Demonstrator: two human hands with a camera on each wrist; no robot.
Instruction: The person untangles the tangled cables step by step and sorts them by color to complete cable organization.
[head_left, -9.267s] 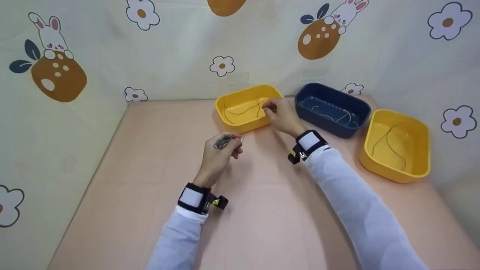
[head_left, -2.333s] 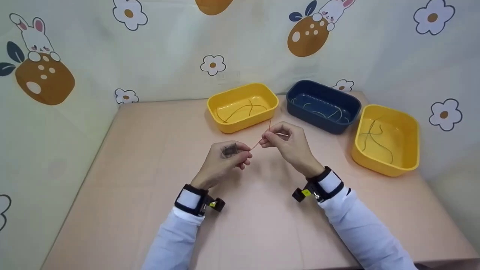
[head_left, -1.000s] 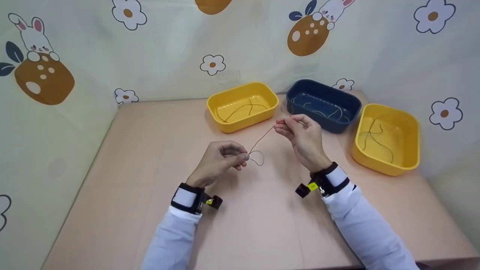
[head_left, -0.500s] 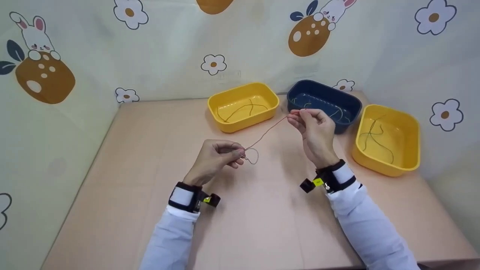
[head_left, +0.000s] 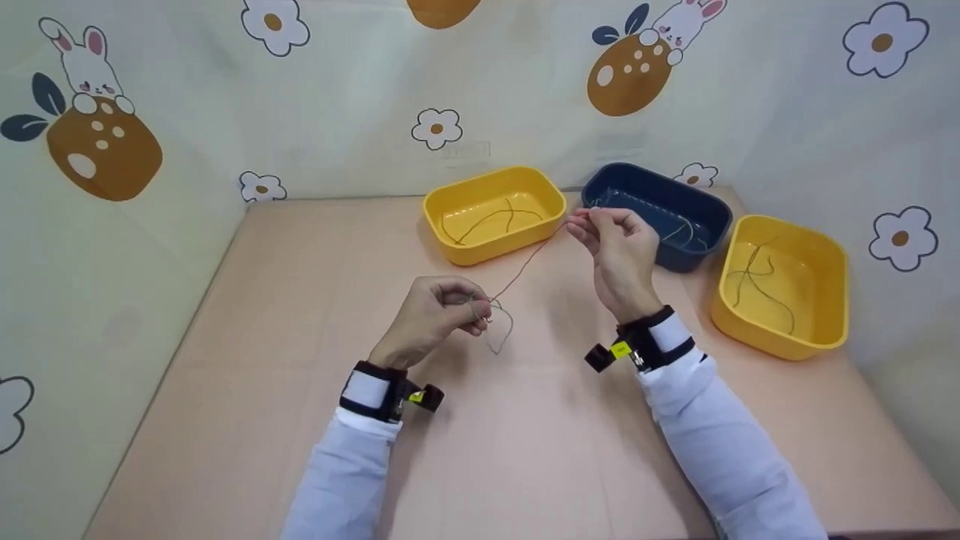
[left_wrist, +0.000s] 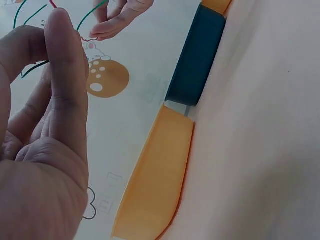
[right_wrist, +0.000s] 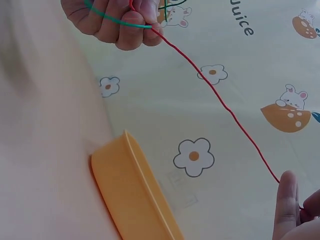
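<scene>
My left hand (head_left: 439, 315) pinches a small bunch of thin wires between thumb and fingers over the middle of the table. A green wire (right_wrist: 117, 20) loops out of that grip in the right wrist view. A thin red wire (right_wrist: 227, 107), slightly kinked, stretches from the left fingertips to my right hand (head_left: 626, 255). Thumb and fingers of the right hand pinch the red wire's other end, in front of the dark blue tray (head_left: 679, 260). In the left wrist view the left fingers hide part of the bunch.
A yellow tray (head_left: 499, 251) with several thin wires stands at the back, left of the blue tray, which also has wire pieces inside. Another yellow tray (head_left: 757, 334) with wires stands to the right. The pinkish table (head_left: 300, 420) meets a patterned cloth wall (head_left: 337, 97) behind.
The right hand has left the back yellow tray and drawn the red wire out, up and rightward from the left hand. The right yellow tray shows more wire than 9.3 s ago.
</scene>
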